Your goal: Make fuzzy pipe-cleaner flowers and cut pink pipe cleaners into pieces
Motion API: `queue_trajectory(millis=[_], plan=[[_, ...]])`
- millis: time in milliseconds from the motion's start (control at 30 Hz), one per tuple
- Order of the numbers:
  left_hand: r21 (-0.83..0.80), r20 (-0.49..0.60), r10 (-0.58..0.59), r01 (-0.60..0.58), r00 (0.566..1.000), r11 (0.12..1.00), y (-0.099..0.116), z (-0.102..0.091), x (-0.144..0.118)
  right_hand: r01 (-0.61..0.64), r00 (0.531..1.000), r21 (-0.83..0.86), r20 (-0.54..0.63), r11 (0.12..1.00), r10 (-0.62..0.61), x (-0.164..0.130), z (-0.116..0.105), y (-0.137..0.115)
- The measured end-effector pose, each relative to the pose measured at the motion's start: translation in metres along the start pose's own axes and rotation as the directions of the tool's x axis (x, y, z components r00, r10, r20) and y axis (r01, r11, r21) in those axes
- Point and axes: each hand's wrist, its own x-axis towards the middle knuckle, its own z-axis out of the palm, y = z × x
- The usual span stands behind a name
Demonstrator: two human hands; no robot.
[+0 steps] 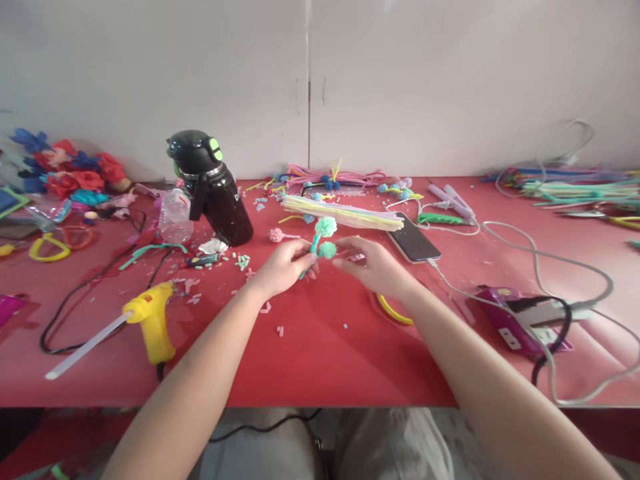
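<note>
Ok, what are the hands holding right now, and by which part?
A teal pom-pom stem: left hand pinches its lower stalk, right hand meets the lower pom-pom.

Black bottle (220, 200): white letter "D" visible, rest hidden.

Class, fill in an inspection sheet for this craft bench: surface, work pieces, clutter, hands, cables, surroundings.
Surface: red tabletop, dotted with small cut scraps.
Job's things: teal fuzzy pipe-cleaner stem with two pom-pom heads.
Clutter: yellow glue gun, black flask with green button, clear plastic bottle, dark smartphone, pastel pipe-cleaner bundle, paper flowers.
Grippers: left hand pinches the stem; right hand fingers touch the lower pom-pom.
Cables: white charging lead, black cord.
Surroundings: plain white wall.
</note>
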Motion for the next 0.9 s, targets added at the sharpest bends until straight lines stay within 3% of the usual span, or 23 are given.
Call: queue_trajectory(millis=[67,133,167,333,533,633,800,900], plan=[[-0.049,-0.060,-0.007,0.004,0.998,0.999,-0.004,-0.002,0.004,-0.003,0.992,-0.188,-0.127,0.982,-0.021,0.018,-0.023,0.006],[-0.085,-0.099,-0.011,0.003,0.995,0.996,-0.005,-0.003,0.006,-0.064,0.952,-0.376,-0.301,0.925,-0.057,0.042,-0.043,0.015],[-0.096,-0.116,-0.013,0.002,0.993,0.995,-0.005,-0.003,0.007,-0.086,0.940,-0.459,-0.333,0.884,-0.081,0.054,-0.051,0.021],[-0.122,-0.142,-0.018,0.001,0.990,0.992,0.001,-0.003,0.004,-0.143,0.964,-0.556,-0.266,0.819,-0.012,0.093,-0.062,0.047],[-0.113,-0.147,-0.013,-0.004,0.989,0.994,0.005,-0.004,0.002,-0.051,0.996,-0.703,-0.087,0.709,-0.015,0.094,-0.051,0.056],[-0.100,-0.143,-0.021,0.006,0.990,0.995,0.003,-0.005,0.004,-0.024,0.998,-0.742,-0.055,0.670,-0.025,0.095,-0.049,0.051],[-0.240,-0.187,-0.022,-0.024,0.982,0.970,-0.001,-0.002,0.007,0.056,0.968,-0.665,-0.147,0.745,-0.204,0.096,-0.048,0.033],[-0.451,-0.165,-0.024,-0.054,0.986,0.891,0.002,0.006,0.014,0.036,0.962,-0.612,-0.192,0.790,-0.192,0.094,-0.043,0.023]])
